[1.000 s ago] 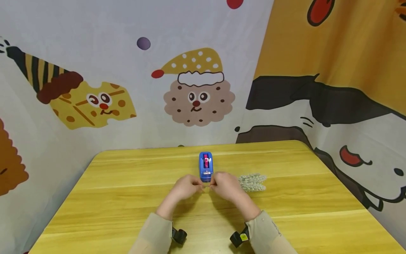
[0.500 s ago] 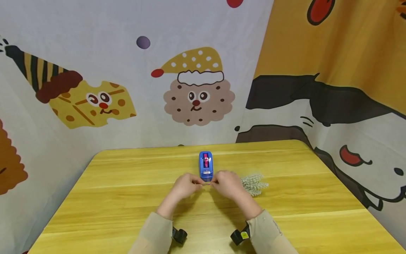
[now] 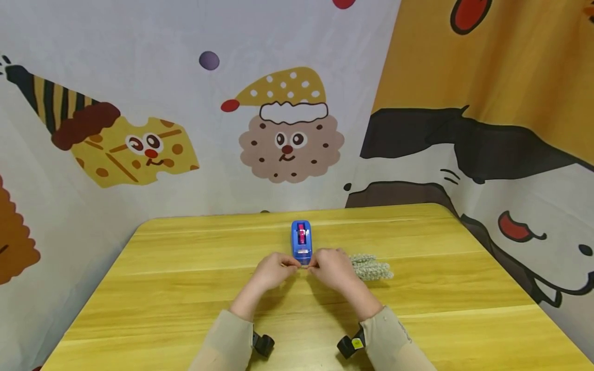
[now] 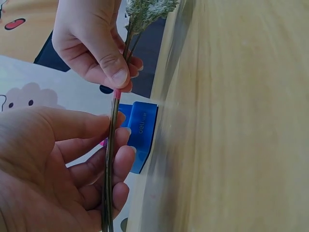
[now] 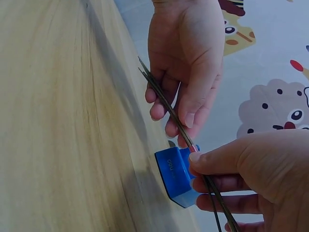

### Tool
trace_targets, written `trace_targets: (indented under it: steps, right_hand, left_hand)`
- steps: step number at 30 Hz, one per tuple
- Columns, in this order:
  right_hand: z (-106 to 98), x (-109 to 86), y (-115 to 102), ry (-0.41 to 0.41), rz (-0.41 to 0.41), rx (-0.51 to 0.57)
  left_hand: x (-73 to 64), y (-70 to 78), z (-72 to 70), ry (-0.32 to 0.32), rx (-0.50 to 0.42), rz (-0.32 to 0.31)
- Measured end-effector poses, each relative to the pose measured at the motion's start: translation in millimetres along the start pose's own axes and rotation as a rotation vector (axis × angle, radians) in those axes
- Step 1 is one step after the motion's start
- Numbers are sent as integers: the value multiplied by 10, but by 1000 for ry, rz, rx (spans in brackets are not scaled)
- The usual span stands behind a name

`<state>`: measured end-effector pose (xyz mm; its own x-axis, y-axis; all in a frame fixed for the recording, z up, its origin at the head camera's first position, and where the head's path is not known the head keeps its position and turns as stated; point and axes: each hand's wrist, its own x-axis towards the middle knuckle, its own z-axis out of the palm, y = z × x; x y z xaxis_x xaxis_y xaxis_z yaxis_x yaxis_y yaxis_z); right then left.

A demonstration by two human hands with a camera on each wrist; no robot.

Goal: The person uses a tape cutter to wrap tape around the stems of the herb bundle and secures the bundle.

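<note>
A bunch of dried flowers with pale, bushy heads is held crosswise between my two hands, heads to the right. Its thin dark stems run through the fingers of my left hand, pinched under the thumb. Close by, my right hand pinches the stems between thumb and fingers. A narrow pink tape band wraps the stems between the hands. Just beyond the fingertips stands a blue tape dispenser with a pink roll inside; the hands partly cover it in both wrist views.
The wooden table spreads around both forearms. Behind it hangs a cartoon-printed cloth along the table's back edge. Black wrist cameras are strapped at the sleeves.
The flower heads have shifted and turned slightly, splaying out half a second ago and lying closer together now. Both hands keep nearly the same place, and the dispenser stays put.
</note>
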<state>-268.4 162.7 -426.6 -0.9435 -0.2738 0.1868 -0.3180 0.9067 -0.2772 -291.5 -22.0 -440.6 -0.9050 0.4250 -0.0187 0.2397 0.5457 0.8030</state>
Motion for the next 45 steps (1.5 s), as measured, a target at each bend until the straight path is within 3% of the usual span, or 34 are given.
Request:
trace_targets:
  steps: [7,13,19,28,33,40,45]
  right_hand:
    - [5,-6,1,18,0,-6]
    - [34,-10,13,58,-12,-54]
    - [59,-11,24,87,-27,-73]
    - [45,4,20,55,-15,-11]
    - [48,16,-2,34,-24,-47]
    - [61,8,-46,121,-38,-172]
    - [83,6,-40,154,-25,-172]
  left_hand:
    - [11,6,-7,10,15,21]
    - [25,-3,5,-29,6,12]
    - [38,-18,11,-63,52,16]
    - [49,-33,-6,-14,7,4]
    - [38,-34,-6,28,9,-28]
    - [30,2,13,92,38,-25]
    - [30,16,18,97,61,5]
